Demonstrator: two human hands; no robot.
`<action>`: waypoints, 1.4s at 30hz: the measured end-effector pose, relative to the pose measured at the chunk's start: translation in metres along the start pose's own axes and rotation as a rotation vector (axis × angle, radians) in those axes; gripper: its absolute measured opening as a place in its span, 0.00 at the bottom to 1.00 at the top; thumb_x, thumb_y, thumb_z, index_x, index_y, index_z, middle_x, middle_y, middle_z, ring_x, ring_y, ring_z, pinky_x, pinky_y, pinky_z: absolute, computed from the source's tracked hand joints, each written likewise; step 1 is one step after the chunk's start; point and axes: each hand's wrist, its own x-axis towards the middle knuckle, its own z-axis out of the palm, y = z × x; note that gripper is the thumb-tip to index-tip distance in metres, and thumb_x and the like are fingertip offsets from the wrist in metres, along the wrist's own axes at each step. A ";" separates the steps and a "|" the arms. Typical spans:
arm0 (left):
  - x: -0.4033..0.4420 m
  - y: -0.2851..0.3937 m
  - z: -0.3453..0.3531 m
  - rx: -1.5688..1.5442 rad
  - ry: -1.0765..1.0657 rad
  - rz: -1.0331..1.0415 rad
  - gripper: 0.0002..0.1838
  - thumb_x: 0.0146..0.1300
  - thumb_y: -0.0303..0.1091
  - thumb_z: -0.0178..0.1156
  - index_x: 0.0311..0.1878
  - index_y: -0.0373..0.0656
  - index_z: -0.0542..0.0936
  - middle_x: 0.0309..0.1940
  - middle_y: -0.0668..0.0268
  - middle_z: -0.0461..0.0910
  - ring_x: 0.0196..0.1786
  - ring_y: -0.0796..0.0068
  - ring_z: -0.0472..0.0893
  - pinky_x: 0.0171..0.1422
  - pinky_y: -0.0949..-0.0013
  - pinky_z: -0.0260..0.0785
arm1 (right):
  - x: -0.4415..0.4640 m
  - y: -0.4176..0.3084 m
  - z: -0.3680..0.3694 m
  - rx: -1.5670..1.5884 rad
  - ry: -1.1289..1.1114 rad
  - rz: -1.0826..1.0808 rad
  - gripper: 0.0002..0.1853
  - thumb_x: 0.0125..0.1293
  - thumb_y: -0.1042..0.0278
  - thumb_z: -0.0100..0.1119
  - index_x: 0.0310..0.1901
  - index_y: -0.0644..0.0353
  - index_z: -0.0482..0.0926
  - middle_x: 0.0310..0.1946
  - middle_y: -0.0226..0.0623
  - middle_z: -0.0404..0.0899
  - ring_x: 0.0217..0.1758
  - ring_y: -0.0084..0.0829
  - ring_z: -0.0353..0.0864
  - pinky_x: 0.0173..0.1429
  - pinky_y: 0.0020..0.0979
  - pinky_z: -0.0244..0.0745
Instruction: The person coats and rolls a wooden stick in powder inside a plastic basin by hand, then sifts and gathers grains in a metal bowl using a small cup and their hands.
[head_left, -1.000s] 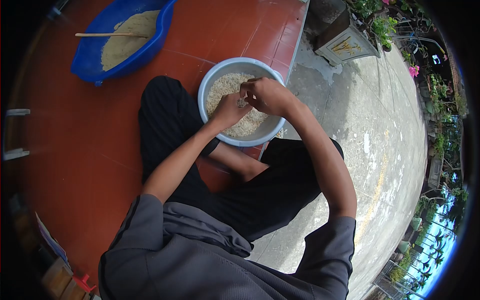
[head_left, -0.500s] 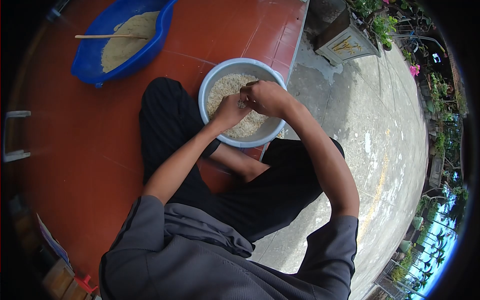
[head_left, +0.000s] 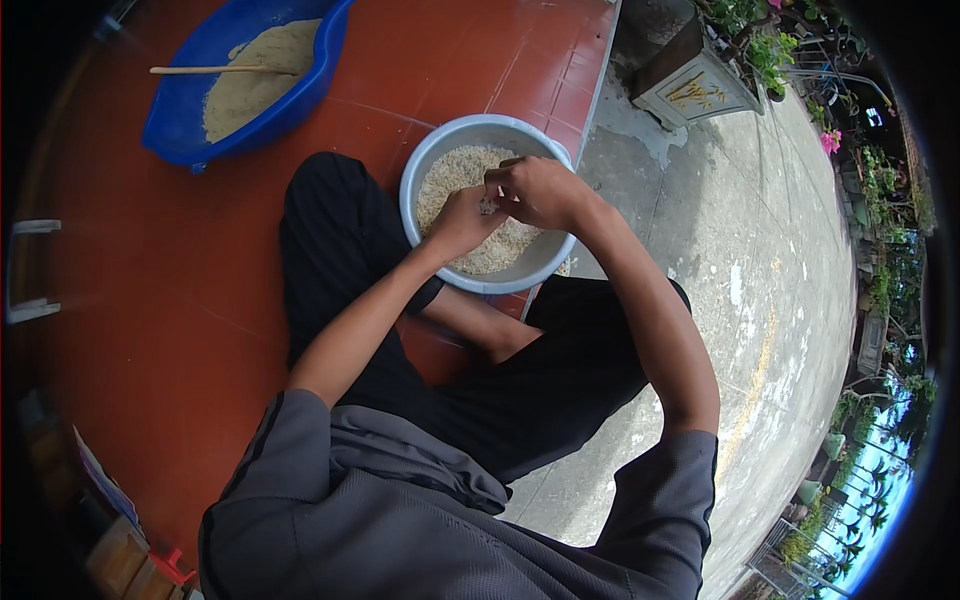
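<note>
A light grey basin [head_left: 412,190] stands on the floor in front of my crossed legs. Pale crumbly grain [head_left: 462,172] covers its bottom. Over the basin, my left hand [head_left: 465,222] is closed in a cup around a small clump of grain [head_left: 488,206]. Touching it from the right is my right hand [head_left: 540,192], its fingers bent in a pinch above the clump. What those right fingertips hold, if anything, is hidden by the hand.
At upper left lies a blue basin [head_left: 318,75] of beige meal [head_left: 250,100], with a wooden stick [head_left: 205,70] resting in it. The red tiled floor [head_left: 200,270] ends at an edge beside grey concrete [head_left: 740,250]. A planter [head_left: 695,85] stands at upper right.
Both hands stay together over the grey basin, with only slight finger movement. The right hand has shifted very slightly, and the clump in the left hand shows a little more.
</note>
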 end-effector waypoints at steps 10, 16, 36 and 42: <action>0.004 -0.010 0.005 0.044 0.039 0.046 0.19 0.76 0.43 0.72 0.50 0.32 0.87 0.38 0.44 0.90 0.42 0.54 0.91 0.51 0.55 0.79 | -0.002 0.019 -0.014 -0.002 0.023 0.226 0.05 0.64 0.74 0.69 0.41 0.60 0.85 0.37 0.47 0.90 0.44 0.51 0.92 0.49 0.48 0.85; 0.002 0.001 0.002 0.004 0.038 0.020 0.21 0.77 0.45 0.72 0.42 0.31 0.85 0.29 0.46 0.84 0.33 0.59 0.84 0.46 0.55 0.77 | -0.018 0.081 -0.035 -0.027 0.365 0.490 0.09 0.66 0.67 0.64 0.42 0.59 0.90 0.38 0.54 0.91 0.45 0.58 0.92 0.51 0.53 0.87; 0.002 -0.003 0.003 0.033 0.053 0.040 0.22 0.75 0.47 0.72 0.45 0.31 0.86 0.31 0.40 0.85 0.39 0.37 0.88 0.45 0.49 0.78 | -0.023 0.062 -0.045 0.129 0.385 0.409 0.08 0.65 0.71 0.68 0.41 0.60 0.93 0.37 0.50 0.93 0.43 0.49 0.95 0.51 0.43 0.87; 0.001 -0.008 0.005 0.067 0.062 0.021 0.23 0.77 0.46 0.72 0.55 0.30 0.87 0.40 0.42 0.90 0.48 0.54 0.93 0.57 0.56 0.80 | -0.006 0.023 -0.026 0.196 0.081 0.074 0.07 0.66 0.76 0.71 0.45 0.60 0.90 0.36 0.43 0.92 0.41 0.39 0.93 0.47 0.39 0.86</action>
